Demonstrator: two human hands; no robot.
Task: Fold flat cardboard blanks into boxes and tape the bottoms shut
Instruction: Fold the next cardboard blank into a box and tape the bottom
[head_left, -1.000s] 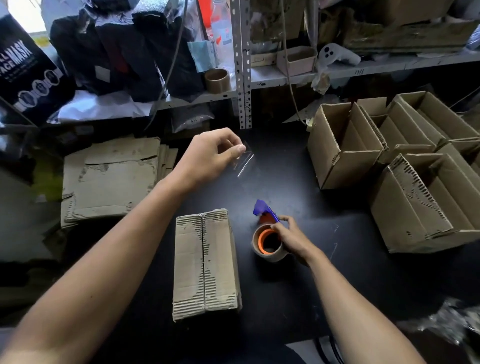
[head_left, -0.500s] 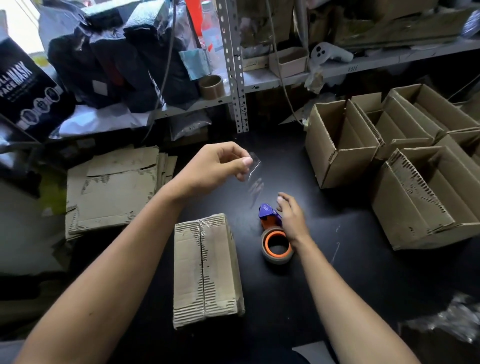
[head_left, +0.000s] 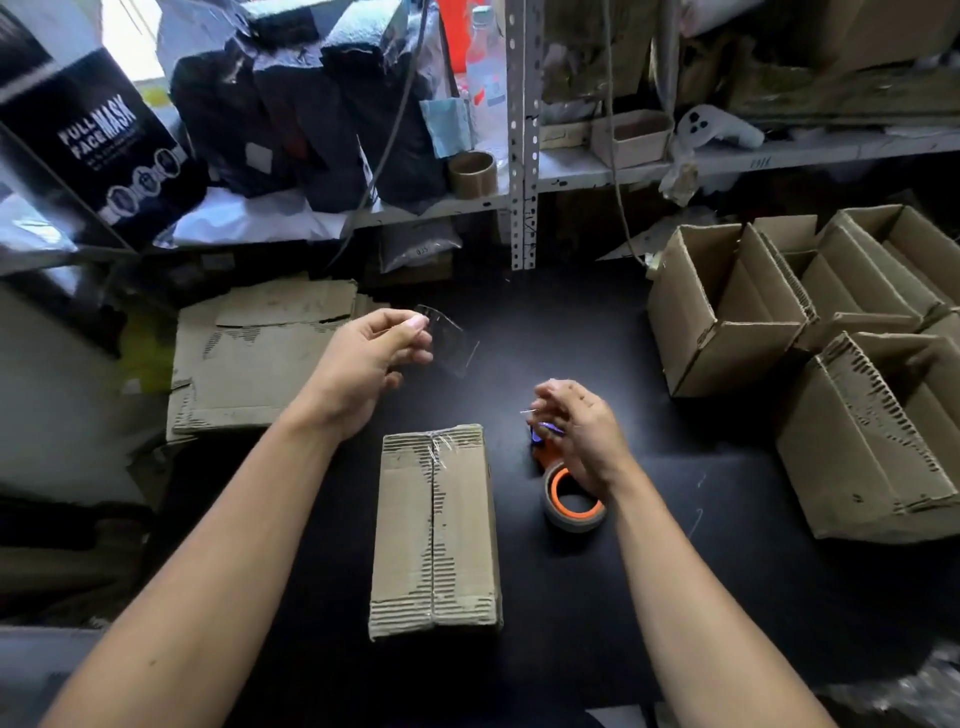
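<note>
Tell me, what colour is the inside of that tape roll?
Orange, on the tape roll; head view.

box (head_left: 435, 525) center | tape dispenser (head_left: 569, 499) right | flat blanks (head_left: 260, 358) left-behind

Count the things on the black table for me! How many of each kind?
Open folded boxes at right: 3
Closed box with taped seam: 1
Tape dispenser with orange core: 1
Stack of flat cardboard blanks: 1
Total: 6

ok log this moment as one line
left hand pinches clear tape strip | right hand over tape dispenser | box flaps closed
</note>
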